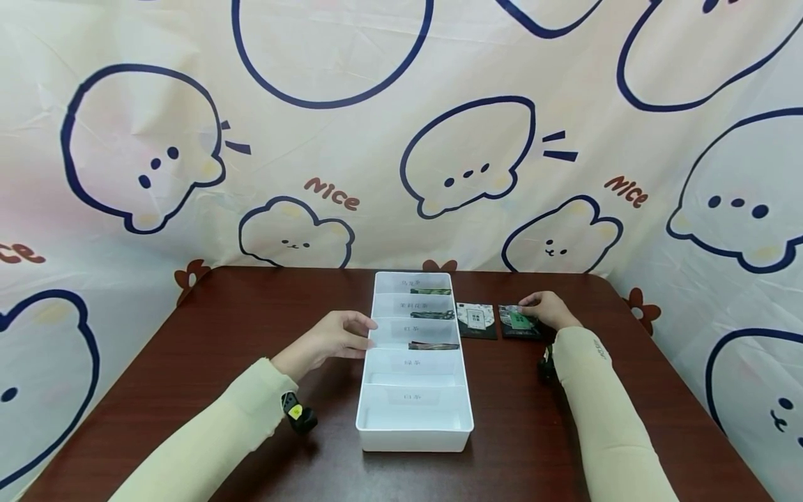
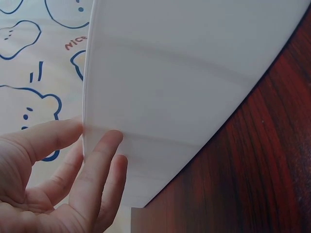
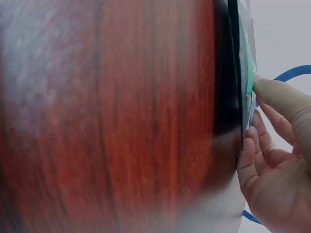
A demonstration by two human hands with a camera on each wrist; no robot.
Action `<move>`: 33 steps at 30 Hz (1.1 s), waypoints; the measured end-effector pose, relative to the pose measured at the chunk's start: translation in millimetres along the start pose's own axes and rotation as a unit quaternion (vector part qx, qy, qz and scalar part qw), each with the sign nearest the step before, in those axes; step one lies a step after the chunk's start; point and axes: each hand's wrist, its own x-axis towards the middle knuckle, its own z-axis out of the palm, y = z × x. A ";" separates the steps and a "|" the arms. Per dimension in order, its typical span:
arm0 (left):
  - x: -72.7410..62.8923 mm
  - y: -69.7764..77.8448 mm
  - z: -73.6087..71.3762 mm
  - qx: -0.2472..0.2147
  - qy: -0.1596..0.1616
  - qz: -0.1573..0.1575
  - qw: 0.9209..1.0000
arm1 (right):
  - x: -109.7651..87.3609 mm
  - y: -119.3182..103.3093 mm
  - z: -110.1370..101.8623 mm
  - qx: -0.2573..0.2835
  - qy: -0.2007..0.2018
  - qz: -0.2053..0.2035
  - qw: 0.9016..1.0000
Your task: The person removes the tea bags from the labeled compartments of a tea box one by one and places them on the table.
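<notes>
A long white divided box (image 1: 414, 440) stands in the middle of the table, several labelled compartments in a row. My left hand (image 1: 339, 336) touches its left side; in the left wrist view the fingers (image 2: 104, 158) rest against the outer wall, one tip at the rim. To the right of the box lie two flat tea packets. The nearer one, black and white with a pale label (image 1: 475, 320), is beside the box wall. Farther right, my right hand (image 1: 547, 308) pinches the edge of a dark tea packet with a green patch (image 1: 518, 322); the right wrist view shows this packet (image 3: 247, 92) edge-on.
The three back compartments hold thin packets standing on edge: green ones (image 1: 430, 291), dark ones (image 1: 433, 315) and reddish ones (image 1: 433, 345). Under everything is a dark brown wooden table (image 1: 276, 293). A printed cloth (image 1: 376, 153) hangs behind it and along both sides.
</notes>
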 end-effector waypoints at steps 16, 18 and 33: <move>3.3 -4.5 0.5 0.000 0.007 -0.009 1.000 | -3.9 0.5 0.8 -0.004 -0.001 -0.006 1.000; 3.1 -4.1 0.7 0.001 0.007 -0.009 1.000 | -3.8 0.9 1.0 -0.002 0.000 -0.004 1.000; 2.4 -2.8 0.2 0.009 0.011 -0.005 1.000 | -0.7 -10.7 -11.0 0.069 0.016 -0.036 0.997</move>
